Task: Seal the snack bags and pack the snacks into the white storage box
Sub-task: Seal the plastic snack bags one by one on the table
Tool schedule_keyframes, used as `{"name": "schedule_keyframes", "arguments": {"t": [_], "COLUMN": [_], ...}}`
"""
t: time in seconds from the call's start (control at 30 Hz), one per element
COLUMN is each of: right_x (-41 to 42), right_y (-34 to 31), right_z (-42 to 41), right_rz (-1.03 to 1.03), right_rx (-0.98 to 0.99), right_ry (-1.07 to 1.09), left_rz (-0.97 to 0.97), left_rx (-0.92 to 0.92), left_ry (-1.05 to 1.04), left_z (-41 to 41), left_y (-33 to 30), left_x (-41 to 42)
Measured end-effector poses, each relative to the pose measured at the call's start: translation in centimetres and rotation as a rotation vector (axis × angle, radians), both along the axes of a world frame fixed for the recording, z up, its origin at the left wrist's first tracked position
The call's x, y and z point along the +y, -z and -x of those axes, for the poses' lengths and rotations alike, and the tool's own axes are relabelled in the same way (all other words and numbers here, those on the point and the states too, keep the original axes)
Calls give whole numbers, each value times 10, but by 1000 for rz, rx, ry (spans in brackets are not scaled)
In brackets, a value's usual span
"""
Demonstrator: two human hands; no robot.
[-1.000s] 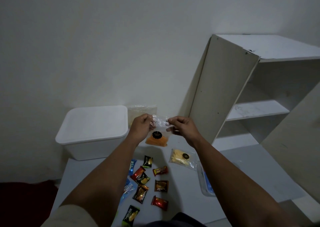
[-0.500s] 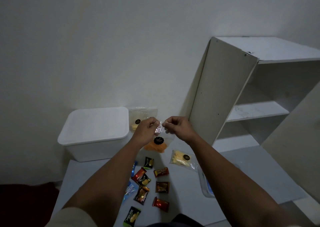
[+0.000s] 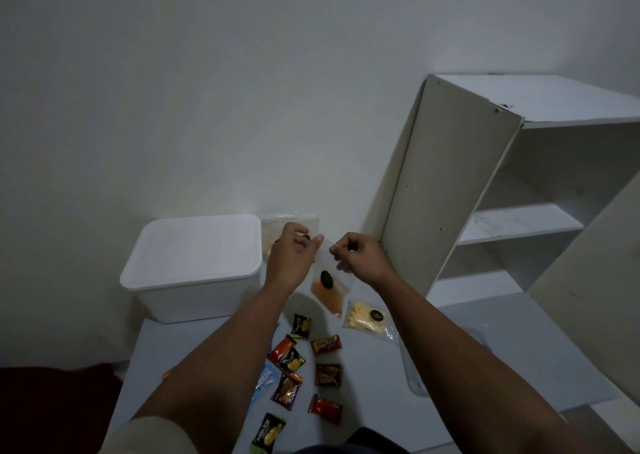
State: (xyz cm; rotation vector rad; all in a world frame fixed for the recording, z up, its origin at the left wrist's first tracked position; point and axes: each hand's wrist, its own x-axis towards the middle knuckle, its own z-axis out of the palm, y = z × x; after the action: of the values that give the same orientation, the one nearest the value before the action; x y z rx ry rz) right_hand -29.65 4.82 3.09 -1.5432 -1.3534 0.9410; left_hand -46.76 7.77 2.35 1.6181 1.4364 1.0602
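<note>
Nearest me, small wrapped snacks [image 3: 325, 374] lie scattered on the grey table [image 3: 180, 346], waiting to be packed. Beyond them a clear bag of yellow snacks [image 3: 365, 319] lies flat. Above it, 2 hands hold up the orange snack bag [image 3: 327, 289] so its contents hang low: the left hand [image 3: 291, 257] and right hand [image 3: 360, 257] each pinch its top edge, apparently pressing the seal. Further back, beside the left hand, sits the white storage box [image 3: 194, 266], lid on.

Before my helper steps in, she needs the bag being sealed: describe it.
Right of the white storage box, both hands pinch the top of a clear bag of orange snack. Unlike the yellow-snack bag lying below, it hangs in the air.
</note>
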Motion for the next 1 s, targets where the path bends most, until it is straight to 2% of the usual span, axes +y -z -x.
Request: {"name": "schedule_keyframes", "arguments": {"t": [0.07,0.17,0.23,0.37,0.53,0.77,1.0], "right_x": [2,4,4,3,3,-4,-5], "right_y": [1,2,3,2,2,-1,-7], "right_z": [0,1,4,7,8,12,18], "right_rz": [-12,-48,-74,-81,-50,-89,-77], "right_rx": [-1,-8,-12,71,96,-48,112], "right_ry": [37,39,31,39,58,14,-55], "left_rz": [18,242,318,357,336,380,334], "left_rx": [18,-248,-398,-522,-468,-443,-346], "left_ry": [-19,105,108,85,120,45,27], "left_z": [-3,-10,-13,-12,-8,-12,-11], "left_y": [-1,-3,-5,-5,-6,-7,-12], "left_x": [2,1,-1,-1,-1,2,11]}}
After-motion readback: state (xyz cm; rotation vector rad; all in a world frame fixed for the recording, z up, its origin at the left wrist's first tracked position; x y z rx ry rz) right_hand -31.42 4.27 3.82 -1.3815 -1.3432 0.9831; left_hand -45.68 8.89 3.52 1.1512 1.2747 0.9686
